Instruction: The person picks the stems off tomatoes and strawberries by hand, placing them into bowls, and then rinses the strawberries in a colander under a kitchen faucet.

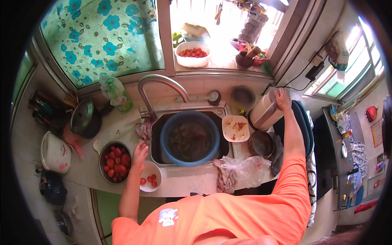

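Note:
My right hand (283,99) rests on the top of a cream electric kettle (264,111) at the right of the sink, its fingers spread over the lid; whether it grips is not clear. My left hand (141,153) hangs with nothing in it, just below a crumpled cloth (143,131) by the sink's left edge. Below that hand stands a white bowl (157,179) with several small tomatoes. To its left is a dark metal bowl (102,167) full of red tomatoes. A blue basin (163,153) with murky water and unclear contents sits in the steel sink.
Right of the sink are a stained white dish (229,134), a dark pot (262,144), a clear plastic bag (254,173) and a rag (226,180). The faucet (163,79) arches behind the basin. A lidded pot (82,119) and a white rice cooker (55,153) stand far left.

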Demonstrator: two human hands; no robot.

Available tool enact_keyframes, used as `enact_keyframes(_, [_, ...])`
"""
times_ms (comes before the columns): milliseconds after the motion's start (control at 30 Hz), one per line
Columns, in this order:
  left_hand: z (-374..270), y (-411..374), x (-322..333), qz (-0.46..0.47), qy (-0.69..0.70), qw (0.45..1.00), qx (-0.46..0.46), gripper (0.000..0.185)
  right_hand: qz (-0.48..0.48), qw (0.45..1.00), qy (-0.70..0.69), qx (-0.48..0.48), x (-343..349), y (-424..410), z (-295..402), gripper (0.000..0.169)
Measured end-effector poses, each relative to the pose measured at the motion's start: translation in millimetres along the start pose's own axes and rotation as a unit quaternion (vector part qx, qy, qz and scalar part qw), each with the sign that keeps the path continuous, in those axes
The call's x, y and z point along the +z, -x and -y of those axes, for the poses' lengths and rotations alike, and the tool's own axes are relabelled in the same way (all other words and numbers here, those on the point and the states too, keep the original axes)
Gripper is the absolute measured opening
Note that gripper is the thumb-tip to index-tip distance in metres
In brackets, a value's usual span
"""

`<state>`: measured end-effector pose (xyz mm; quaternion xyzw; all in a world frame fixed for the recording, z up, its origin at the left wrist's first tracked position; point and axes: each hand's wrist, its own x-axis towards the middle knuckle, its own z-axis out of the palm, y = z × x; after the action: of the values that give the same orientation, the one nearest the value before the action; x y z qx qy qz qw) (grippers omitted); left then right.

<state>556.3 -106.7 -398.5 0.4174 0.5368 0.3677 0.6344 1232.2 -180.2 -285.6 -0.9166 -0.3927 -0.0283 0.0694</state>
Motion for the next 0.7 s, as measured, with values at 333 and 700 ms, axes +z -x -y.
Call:
enact_keyframes(333, [-2, 3, 10, 0.028, 0.026, 0.999, 0.005, 0.044, -0.206, 0.939, -0.249, -0.118, 14, -3, -34, 0.046])
enact_keyframes(700, [-6, 14, 17, 0.051, 0.050, 0.997, 0.004, 0.042, -0.057, 0.821, -0.548, 0.149, 29, 137, 28, 0.031])
